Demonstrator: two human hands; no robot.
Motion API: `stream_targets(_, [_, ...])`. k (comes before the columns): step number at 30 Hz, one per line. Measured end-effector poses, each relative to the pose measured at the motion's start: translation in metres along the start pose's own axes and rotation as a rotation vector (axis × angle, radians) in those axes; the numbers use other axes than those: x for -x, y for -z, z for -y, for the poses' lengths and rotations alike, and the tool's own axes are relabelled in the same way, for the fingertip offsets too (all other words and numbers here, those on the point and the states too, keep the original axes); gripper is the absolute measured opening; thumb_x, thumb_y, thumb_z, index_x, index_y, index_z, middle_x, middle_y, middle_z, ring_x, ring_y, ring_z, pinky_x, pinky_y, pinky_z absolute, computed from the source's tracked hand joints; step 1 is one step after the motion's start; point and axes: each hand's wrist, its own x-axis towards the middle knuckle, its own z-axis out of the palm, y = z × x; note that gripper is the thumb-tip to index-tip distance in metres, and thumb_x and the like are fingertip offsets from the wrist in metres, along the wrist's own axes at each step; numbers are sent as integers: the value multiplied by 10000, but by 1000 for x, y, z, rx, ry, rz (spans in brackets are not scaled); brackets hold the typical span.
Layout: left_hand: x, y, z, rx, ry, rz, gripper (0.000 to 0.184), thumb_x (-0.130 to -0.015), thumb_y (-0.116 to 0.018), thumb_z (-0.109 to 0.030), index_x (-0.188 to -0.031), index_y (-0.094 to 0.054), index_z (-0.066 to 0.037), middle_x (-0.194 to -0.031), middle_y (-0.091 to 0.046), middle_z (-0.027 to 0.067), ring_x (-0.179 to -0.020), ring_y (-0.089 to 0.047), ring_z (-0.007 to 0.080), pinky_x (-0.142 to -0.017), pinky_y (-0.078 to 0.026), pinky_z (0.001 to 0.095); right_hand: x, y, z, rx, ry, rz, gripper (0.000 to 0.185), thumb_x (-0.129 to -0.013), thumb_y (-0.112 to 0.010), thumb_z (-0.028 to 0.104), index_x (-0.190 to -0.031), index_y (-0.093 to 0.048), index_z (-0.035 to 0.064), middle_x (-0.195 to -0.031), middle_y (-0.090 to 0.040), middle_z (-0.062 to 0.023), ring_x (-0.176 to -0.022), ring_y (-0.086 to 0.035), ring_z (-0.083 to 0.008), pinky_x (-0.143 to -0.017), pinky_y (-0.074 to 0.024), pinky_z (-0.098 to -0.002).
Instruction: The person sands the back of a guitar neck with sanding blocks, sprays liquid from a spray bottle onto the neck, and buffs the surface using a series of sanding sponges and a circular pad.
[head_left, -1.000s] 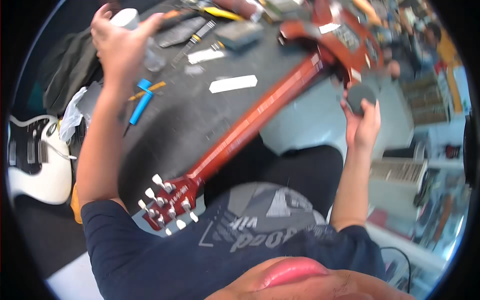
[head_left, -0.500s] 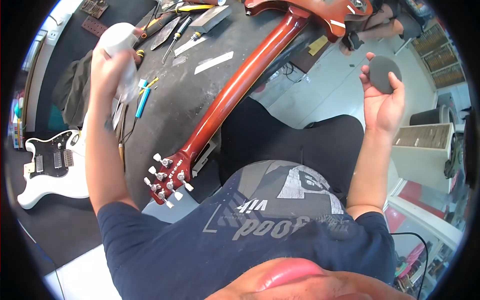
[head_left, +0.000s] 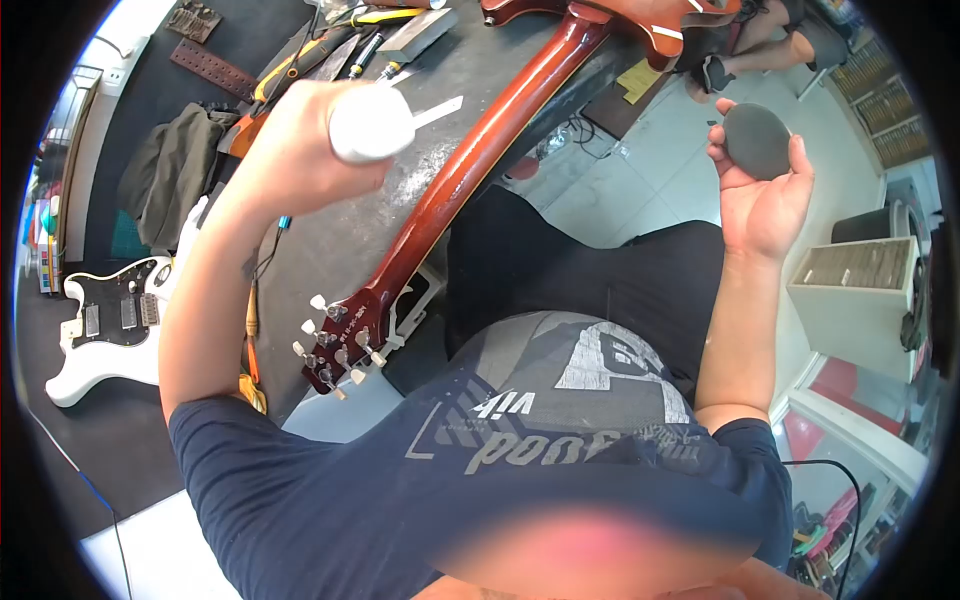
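My left hand (head_left: 300, 150) is closed around a bottle, whose white rounded end (head_left: 370, 122) faces me; the rest is hidden by the fingers. It is held above the bench, left of a reddish-brown guitar neck (head_left: 480, 140). The guitar lies back up, its headstock with tuners (head_left: 342, 345) towards me. Shiny wet spots show on the bench beside the neck and along it. Off to the right, my right hand (head_left: 765, 205) is palm up, gripping a dark grey round pad (head_left: 757, 142) between thumb and fingers, apart from the guitar.
A white electric guitar body (head_left: 115, 325) lies on the dark bench at left. Dark cloth (head_left: 170, 175) and several hand tools sit at the back. A seated person's leg (head_left: 765, 60) is at upper right. A white cabinet (head_left: 855, 300) stands on the right.
My left hand has swung right with the bottle, nearer the guitar neck, and tipped its white end towards me. Wet spots now show by the neck. My right hand has barely moved.
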Motion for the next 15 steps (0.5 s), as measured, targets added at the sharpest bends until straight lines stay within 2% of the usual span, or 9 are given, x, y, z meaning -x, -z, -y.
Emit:
stream_targets(1, [-6,-5,7,-7,-43,-100,302,-707,-824,-126,-952,-706,6,-858,-722,121,-765,-667,263,-798,-557,367,0,3,1,14,1,-6,524,-1134,-389,358,-1281,-617,-91,-1303,-683,-351,-996,-722,-370,-880,-590,-445])
stream_targets(4, [-19,-4,3,-59,-96,-40,270,-714,-819,-112,-926,-702,6,-817,-711,127,-728,-652,224,-769,-559,358,-2,8,1,29,6,-19,519,-1136,-378,349,-1284,-613,-89,-1323,-672,-353,-1002,-720,-371,-884,-595,-447])
stream_targets(7, [-17,1,-9,-25,24,150,262,-700,-822,-115,-909,-717,3,-796,-711,129,-711,-658,227,-752,-564,364,0,7,1,17,6,-24,459,-1135,-385,346,-1237,-603,-45,-1276,-697,-348,-974,-731,-382,-881,-593,-451])
stream_targets(8, [-12,4,-11,-112,127,241,278,-666,-831,-139,-885,-720,-9,-795,-725,138,-706,-692,287,-731,-574,396,0,7,1,20,12,-18,450,-1136,-380,341,-1231,-600,-40,-1280,-696,-349,-979,-733,-385,-882,-594,-453])
stream_targets(11, [1,25,-6,-289,123,683,301,-624,-836,-157,-869,-724,-22,-801,-740,150,-720,-717,349,-717,-581,427,0,17,-3,-24,13,27,432,-1139,-359,324,-1231,-592,-28,-1295,-691,-349,-1001,-734,-394,-887,-596,-461])
stream_targets(12, [3,27,-3,-249,146,710,342,-594,-849,-164,-889,-733,-35,-839,-746,165,-779,-730,378,-740,-586,429,-1,20,-5,-48,12,50,428,-1140,-351,318,-1233,-589,-25,-1301,-689,-350,-1010,-734,-397,-889,-596,-464])
stream_targets(15, [-1,15,-3,-93,2,363,369,-594,-851,-160,-917,-729,-29,-867,-729,171,-819,-717,381,-780,-580,418,-3,15,-14,-39,-25,-41,405,-1143,-337,302,-1236,-580,-8,-1316,-685,-347,-1026,-734,-398,-895,-598,-467])
